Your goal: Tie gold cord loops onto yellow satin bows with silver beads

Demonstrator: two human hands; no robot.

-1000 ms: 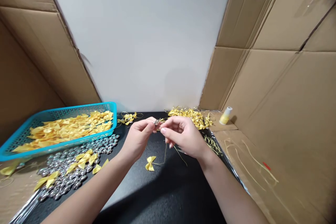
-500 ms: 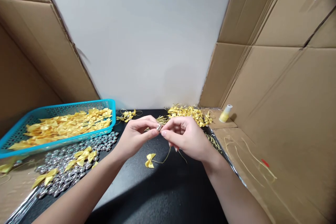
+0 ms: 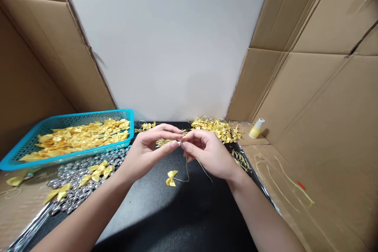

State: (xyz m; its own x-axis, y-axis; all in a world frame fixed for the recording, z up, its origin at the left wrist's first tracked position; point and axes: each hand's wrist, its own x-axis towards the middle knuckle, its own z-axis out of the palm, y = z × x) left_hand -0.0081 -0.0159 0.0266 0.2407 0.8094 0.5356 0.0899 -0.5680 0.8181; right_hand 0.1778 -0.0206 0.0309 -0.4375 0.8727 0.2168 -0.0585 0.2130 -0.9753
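Note:
My left hand (image 3: pixel 144 153) and my right hand (image 3: pixel 208 151) meet fingertip to fingertip above the black table (image 3: pixel 183 212). Between them they pinch a small silver bell (image 3: pixel 179 142). A thin gold cord (image 3: pixel 189 167) hangs from my right fingers down to a small yellow ribbon bow (image 3: pixel 171 178) lying on the table just below the hands. Both hands are closed in a pinch.
A blue plastic basket (image 3: pixel 17 156) full of yellow bows sits at the left. Silver bells (image 3: pixel 76 181) with a few bows lie spread in front of it. A heap of finished bows (image 3: pixel 217 128) lies behind the hands. A small yellow bottle (image 3: pixel 255 128) stands right. Cardboard walls flank both sides.
The hands stayed together on the bell and drifted slightly. The bow on the table shifted a little with the cord.

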